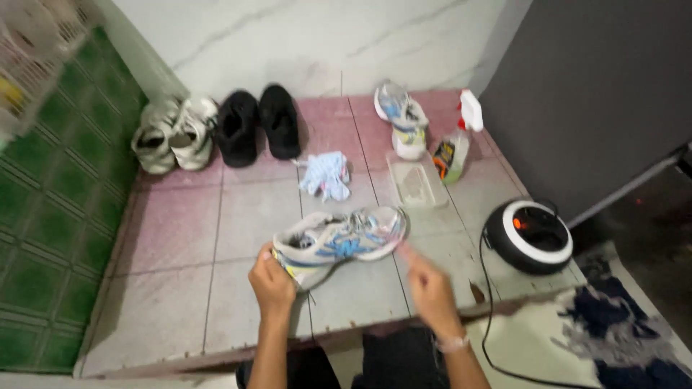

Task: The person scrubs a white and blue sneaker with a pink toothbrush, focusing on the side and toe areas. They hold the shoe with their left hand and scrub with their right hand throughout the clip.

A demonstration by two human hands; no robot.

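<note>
Left hand (272,282) reached forward from the bottom edge, fingers curled shut around the heel of a grey and blue sneaker (339,241), thumb side up. Sneaker lay on its side on the pink tiled floor (180,238), toe pointing right. Right hand (430,288) stretched toward the toe, blurred by motion; fingertips just beside the toe, contact impossible to judge, and impossible to tell how far those fingers were spread. Both forearms cut off by the lower frame edge; a band showed on the right wrist.

Beyond the sneaker: a crumpled white and blue cloth (326,175), a clear shallow tray (416,183) with contents too faint to make out, a spray bottle (455,144) with white trigger head and greenish liquid inside, and a matching second sneaker (402,119) upright near the wall. Further left, a pair of black shoes (257,124) and a pair of white sneakers (173,133). At right, a round black and white device (528,235) with a cord trailing down.
</note>
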